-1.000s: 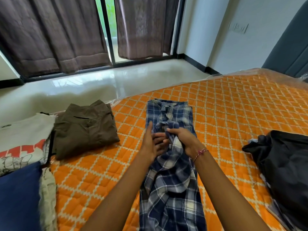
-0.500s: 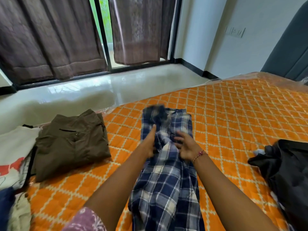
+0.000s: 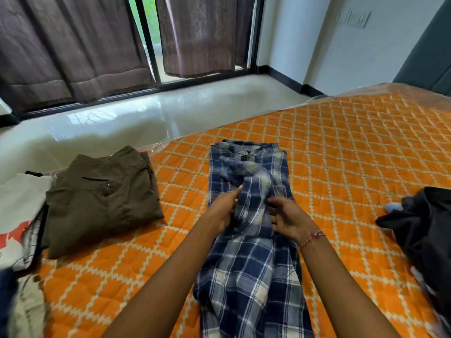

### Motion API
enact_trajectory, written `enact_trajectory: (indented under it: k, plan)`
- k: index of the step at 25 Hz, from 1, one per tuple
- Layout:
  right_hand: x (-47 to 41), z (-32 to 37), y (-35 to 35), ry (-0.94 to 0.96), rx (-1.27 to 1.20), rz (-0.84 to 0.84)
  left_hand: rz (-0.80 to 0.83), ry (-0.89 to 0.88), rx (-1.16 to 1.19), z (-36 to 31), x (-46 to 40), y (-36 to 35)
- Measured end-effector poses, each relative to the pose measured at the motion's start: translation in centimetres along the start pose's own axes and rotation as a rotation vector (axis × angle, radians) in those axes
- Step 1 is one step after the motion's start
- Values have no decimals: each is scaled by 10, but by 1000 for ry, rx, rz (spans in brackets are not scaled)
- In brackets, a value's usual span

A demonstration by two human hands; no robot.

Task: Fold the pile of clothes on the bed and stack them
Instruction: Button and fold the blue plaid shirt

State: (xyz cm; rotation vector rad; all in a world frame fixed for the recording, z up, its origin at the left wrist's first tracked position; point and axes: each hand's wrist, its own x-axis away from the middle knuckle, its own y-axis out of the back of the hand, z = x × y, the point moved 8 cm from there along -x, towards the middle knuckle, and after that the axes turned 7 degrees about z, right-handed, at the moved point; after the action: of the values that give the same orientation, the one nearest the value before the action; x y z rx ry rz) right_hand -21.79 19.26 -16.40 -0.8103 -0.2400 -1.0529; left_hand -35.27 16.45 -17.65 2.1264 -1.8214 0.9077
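A blue and white plaid shirt [image 3: 251,272] lies lengthwise on the orange quilted bed [image 3: 353,154], collar at the far end. A bunched sleeve runs along its middle. My left hand [image 3: 223,211] grips the sleeve's left side and my right hand [image 3: 286,219] holds its right side, fingers curled on the cloth. A folded olive-brown garment [image 3: 102,198] rests to the left. A dark pile of unfolded clothes [image 3: 424,230] sits at the right edge.
Folded white and red clothes [image 3: 19,215] lie at the far left, with a navy item [image 3: 7,289] and a beige one [image 3: 29,311] below them. Beyond the bed's far edge are a glossy floor [image 3: 146,123], brown curtains and a sliding door.
Both hands have pushed the bunched sleeve farther up the shirt toward the collar. The view has shifted slightly, moving the left-hand stack toward the frame edge.
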Motion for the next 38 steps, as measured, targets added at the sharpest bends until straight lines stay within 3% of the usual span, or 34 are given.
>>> enact_trajectory:
  k: [2,5,6,8,10,12,15,16,17,19,22,24,28,32,34,37,38]
  plan:
    - [0,5,14,37,217,-228,23,24,-84,7,3,-12]
    - [-3,54,22,313,714,-608,20,51,-182,6,7,-22]
    - [-7,70,21,353,827,-667,14,34,-209,3,8,-24]
    - [-25,78,17,232,937,-608,11,30,-219,6,8,-20]
    - [-41,72,7,98,1029,-447,20,36,-179,8,11,-14]
    - [-45,75,-12,163,942,-278,36,35,-64,4,18,-10]
    - [-40,95,-36,306,4,59,101,-19,-40,-11,16,-7]
    - [-40,104,-38,336,-230,125,107,-61,-61,-20,17,-7]
    - [-40,113,-38,366,-303,139,119,-112,-76,-31,20,-11]
    - [-39,114,-37,374,-125,69,111,-204,-146,-43,21,-19]
    - [-41,117,-27,463,92,-87,-142,-422,-324,-61,25,-11]
    - [-35,131,-21,584,154,-181,-111,-455,-368,-63,21,-16]
    - [-32,156,-55,699,281,37,122,-192,-148,-38,13,-31]
    - [-59,111,-64,409,816,151,87,159,-105,21,13,-3]
    - [-66,75,-37,290,924,10,81,219,-60,33,17,4]
    - [-44,56,21,334,570,-544,39,176,-94,32,19,3]
    - [-36,49,24,290,652,-600,7,161,-114,30,21,2]
